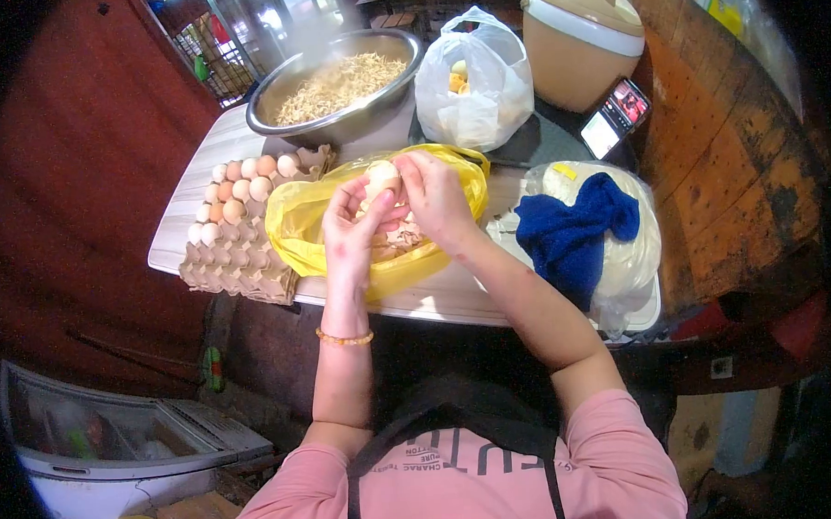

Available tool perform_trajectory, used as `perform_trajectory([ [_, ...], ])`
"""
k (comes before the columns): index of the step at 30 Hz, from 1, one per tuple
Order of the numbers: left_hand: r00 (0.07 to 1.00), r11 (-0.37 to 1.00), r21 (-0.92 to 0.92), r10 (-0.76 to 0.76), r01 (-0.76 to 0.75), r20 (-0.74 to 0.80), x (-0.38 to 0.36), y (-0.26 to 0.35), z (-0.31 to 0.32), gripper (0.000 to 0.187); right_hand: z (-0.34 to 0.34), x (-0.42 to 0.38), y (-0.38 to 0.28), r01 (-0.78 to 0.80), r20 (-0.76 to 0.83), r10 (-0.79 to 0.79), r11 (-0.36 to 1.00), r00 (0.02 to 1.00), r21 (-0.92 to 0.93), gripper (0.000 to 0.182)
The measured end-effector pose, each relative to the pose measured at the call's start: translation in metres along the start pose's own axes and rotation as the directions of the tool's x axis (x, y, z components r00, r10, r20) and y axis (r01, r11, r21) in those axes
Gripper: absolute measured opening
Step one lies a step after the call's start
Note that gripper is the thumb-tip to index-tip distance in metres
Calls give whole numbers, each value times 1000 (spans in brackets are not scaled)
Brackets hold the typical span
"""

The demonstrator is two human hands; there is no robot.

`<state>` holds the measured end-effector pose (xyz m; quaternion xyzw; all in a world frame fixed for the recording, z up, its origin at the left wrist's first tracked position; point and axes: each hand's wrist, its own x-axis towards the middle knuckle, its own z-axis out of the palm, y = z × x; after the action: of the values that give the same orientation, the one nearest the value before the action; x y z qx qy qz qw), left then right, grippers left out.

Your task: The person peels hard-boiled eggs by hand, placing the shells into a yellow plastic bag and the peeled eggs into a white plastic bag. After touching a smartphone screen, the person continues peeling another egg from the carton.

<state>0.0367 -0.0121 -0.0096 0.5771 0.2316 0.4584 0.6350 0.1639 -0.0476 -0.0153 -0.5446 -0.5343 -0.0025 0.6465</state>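
Note:
A pale, partly peeled egg (pixel 382 175) is held up in my left hand (pixel 353 221), whose fingers curl round its lower side. My right hand (pixel 439 201) has its fingertips pinched against the egg's right side; any bit of shell between them is too small to make out. Below both hands lies an open yellow plastic bag (pixel 295 229) with broken eggshells (pixel 402 239) inside. To its left, a cardboard egg tray (pixel 240 267) carries several brown and cream eggs (pixel 234 211) in its far rows, while its near cups hold none.
A steaming metal basin (pixel 336 133) of shredded food stands at the back. Beside it are a white plastic bag (pixel 476 118) with peeled eggs and a beige cooler (pixel 578 58). A phone (pixel 616 119) leans at right, behind a blue cloth (pixel 572 229) on a wrapped bundle (pixel 633 259).

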Motion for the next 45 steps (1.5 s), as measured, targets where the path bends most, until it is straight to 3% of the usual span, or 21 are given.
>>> perform_trajectory([
  [5, 999, 999, -32, -30, 31, 24, 0, 0, 0, 41, -5, 4, -3, -68, 25, 68, 998, 997, -5, 23],
  [11, 998, 990, -137, -33, 39, 47, -1, -1, 2, 39, -6, 4, -8, -52, 60, 43, 987, 997, 154, 25],
  [17, 995, 985, -153, -71, 82, 75, -1, -4, -2, 38, -4, 3, -3, -23, 77, 15, 994, 997, 102, 29],
  [19, 994, 987, -134, -86, 93, 61, -2, -3, -2, 28, -4, 1, -5, -12, 53, 9, 998, 999, 69, 24],
  [26, 993, 979, -181, -77, 92, 88, -3, 2, -2, 37, -6, 3, -8, 32, 27, -33, 999, 999, 33, 24],
  [29, 994, 981, -173, -77, 89, 72, -2, 3, -6, 35, -8, 5, -9, 60, 45, -66, 991, 997, 122, 24],
  [32, 990, 982, -163, -80, 98, 114, -2, 1, -10, 32, -9, 7, -7, -9, 108, -11, 984, 994, 177, 22],
  [40, 990, 984, -136, -106, 119, 97, -4, -1, -9, 31, -7, 4, -5, 231, 31, -229, 966, 973, -112, 13],
  [45, 988, 980, -143, -123, 135, 93, -4, -1, -6, 32, -6, 5, 2, 256, 4, -259, 952, 966, -167, 10],
])
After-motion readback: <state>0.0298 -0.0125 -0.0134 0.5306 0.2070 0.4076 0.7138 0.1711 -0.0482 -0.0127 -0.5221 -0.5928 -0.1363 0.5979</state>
